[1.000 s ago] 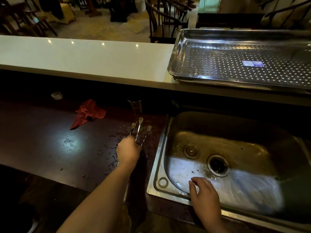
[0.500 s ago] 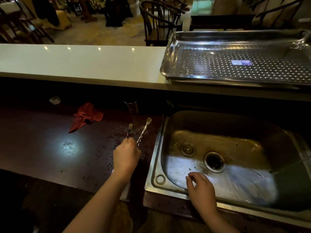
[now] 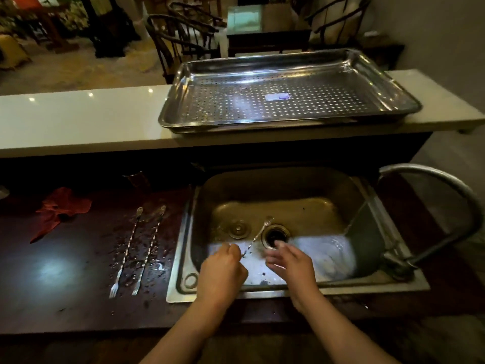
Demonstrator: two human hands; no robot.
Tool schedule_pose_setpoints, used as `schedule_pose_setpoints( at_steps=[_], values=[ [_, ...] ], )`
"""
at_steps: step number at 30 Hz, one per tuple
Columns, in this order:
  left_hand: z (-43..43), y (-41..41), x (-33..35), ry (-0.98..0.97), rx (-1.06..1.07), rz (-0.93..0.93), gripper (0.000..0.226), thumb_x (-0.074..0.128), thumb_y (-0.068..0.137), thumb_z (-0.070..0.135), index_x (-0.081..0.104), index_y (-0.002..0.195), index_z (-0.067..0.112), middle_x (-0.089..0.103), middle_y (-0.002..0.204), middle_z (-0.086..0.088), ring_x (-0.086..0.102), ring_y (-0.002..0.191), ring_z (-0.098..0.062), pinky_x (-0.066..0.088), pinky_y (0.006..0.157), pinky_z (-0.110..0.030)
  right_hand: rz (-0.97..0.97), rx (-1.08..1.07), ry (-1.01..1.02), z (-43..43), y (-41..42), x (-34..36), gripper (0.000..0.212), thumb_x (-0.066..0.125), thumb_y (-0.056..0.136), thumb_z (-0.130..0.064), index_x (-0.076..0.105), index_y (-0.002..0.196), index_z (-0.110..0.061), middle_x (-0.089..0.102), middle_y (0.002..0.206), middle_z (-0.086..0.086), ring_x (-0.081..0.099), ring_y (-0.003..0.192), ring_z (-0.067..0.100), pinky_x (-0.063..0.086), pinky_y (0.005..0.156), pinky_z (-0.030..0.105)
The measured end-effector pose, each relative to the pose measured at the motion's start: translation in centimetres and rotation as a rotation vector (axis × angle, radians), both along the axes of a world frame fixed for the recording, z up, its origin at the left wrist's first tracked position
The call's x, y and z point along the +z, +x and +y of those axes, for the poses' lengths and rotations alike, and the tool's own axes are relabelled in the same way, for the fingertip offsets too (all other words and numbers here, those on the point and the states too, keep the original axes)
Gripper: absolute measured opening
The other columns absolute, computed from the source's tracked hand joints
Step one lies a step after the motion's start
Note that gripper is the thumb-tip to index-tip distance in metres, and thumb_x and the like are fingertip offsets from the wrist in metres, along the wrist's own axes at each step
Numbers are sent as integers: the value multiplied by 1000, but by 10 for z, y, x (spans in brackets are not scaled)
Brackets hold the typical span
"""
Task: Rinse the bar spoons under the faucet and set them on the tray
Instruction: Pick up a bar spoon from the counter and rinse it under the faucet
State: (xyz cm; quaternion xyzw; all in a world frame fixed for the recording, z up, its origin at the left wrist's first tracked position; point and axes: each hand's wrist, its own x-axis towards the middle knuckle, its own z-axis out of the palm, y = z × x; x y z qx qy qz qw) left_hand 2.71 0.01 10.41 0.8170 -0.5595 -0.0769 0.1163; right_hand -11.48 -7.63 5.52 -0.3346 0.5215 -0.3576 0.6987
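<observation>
- Bar spoon (image 3: pixel 256 237) over the sink (image 3: pixel 283 187) drain, stem pinched by my left hand (image 3: pixel 223 271).
- Right hand (image 3: pixel 291 261) beside it, fingers loose, empty.
- I should carry its bowl right, under the faucet (image 3: pixel 443 185) spout, rolling the stem.

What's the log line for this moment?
left hand: grips one bar spoon over sink | right hand: open beside it | two other spoons: lying on counter left of sink | tray: on ledge behind sink
</observation>
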Motion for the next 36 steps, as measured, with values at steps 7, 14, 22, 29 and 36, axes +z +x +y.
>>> schedule_pose_setpoints(
  at_steps=[7,14,22,29,36],
  values=[
    [-19,-65,-8,80,-121,-30,20,52,74,15,59,92,14,63,97,-8,61,84,-36,33,60,-40,-186,-69,8,-32,-47,18,29,52,102,-24,65,103,2,76,97,20,75,80,24,59,66,29],
    [-45,-88,-6,62,-180,-42,24,50,74,12,60,96,14,62,98,-7,60,83,-34,32,58,-38,-212,-161,49,-56,-72,19,18,56,99,-18,65,98,-2,77,89,19,75,78,25,61,66,32],
    [-69,-69,-15,-18,-290,138,24,50,79,19,67,97,22,69,97,2,62,88,-18,45,68,-28,-130,-314,77,-63,-68,17,3,68,90,-4,67,92,-3,77,89,18,76,81,28,62,69,33],
    [-88,-36,-17,-82,-448,236,28,61,77,18,74,100,26,71,87,2,66,80,-20,48,64,-29,-151,-443,65,-64,-58,19,20,62,96,-14,65,104,4,75,92,21,74,78,26,61,68,34],
    [-102,-46,-23,-66,-425,286,27,62,76,18,75,99,25,70,87,6,65,75,-15,52,66,-29,-146,-425,51,-72,-70,15,18,64,90,4,63,105,13,73,100,26,71,85,26,61,71,31]
  ],
)
